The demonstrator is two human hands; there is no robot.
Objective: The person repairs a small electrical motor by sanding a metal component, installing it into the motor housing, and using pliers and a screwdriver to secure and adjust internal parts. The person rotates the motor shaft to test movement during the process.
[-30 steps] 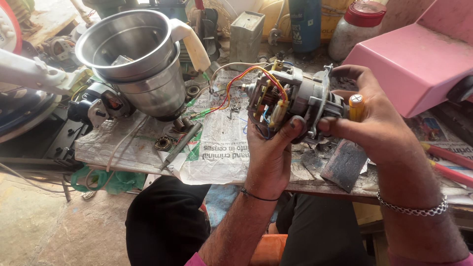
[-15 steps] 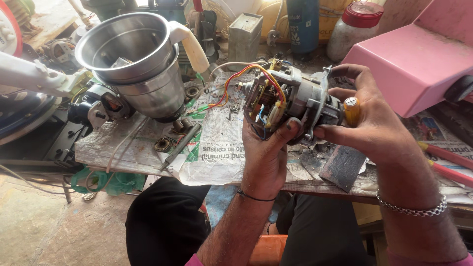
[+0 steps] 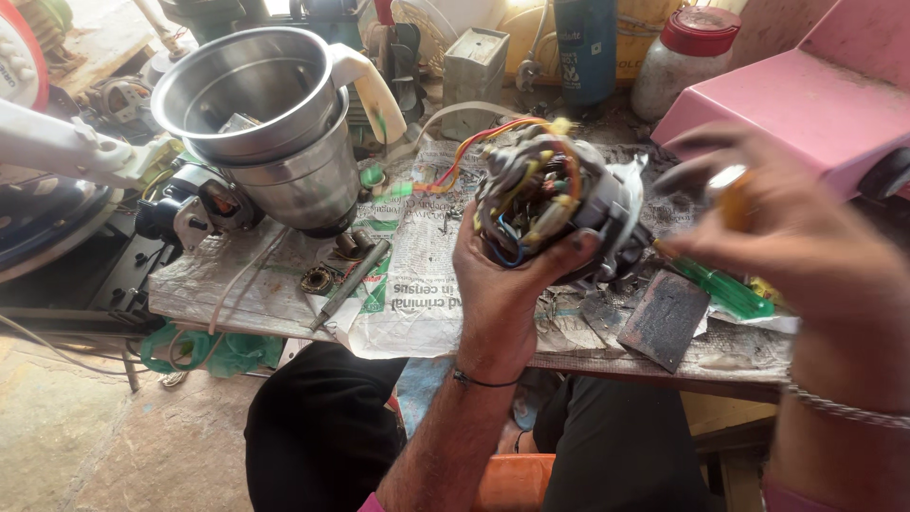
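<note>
Where left hand [image 3: 502, 284] grips: wire-tangled motor [image 3: 555, 204]

A tall blue cylindrical can with a pale rectangular label [image 3: 572, 59] stands at the bench's back edge, just beside a clear plastic jar with a red lid [image 3: 684, 59] to its right.
</note>
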